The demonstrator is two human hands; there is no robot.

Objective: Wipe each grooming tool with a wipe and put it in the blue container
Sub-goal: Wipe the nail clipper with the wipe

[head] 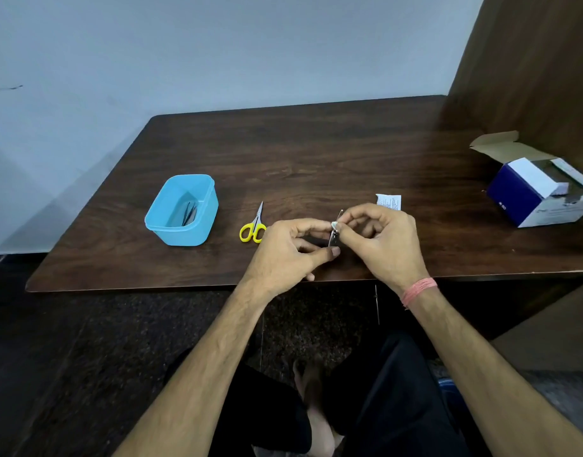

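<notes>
Over the table's front edge my left hand [288,250] pinches a small metal grooming tool [334,237], held nearly upright; it looks like a nail clipper. My right hand [384,240] presses a small white wipe [335,224] against the tool's upper part. The blue container [158,211] stands to the left, with a dark metal tool [189,212] lying inside it. Yellow-handled scissors [254,225] lie on the table between the container and my left hand.
A torn white wipe sachet [389,202] lies just behind my right hand. An open blue-and-white cardboard box [527,196] sits at the table's right end, beside a wooden side panel [530,70]. A wall runs behind the dark wooden table [300,150].
</notes>
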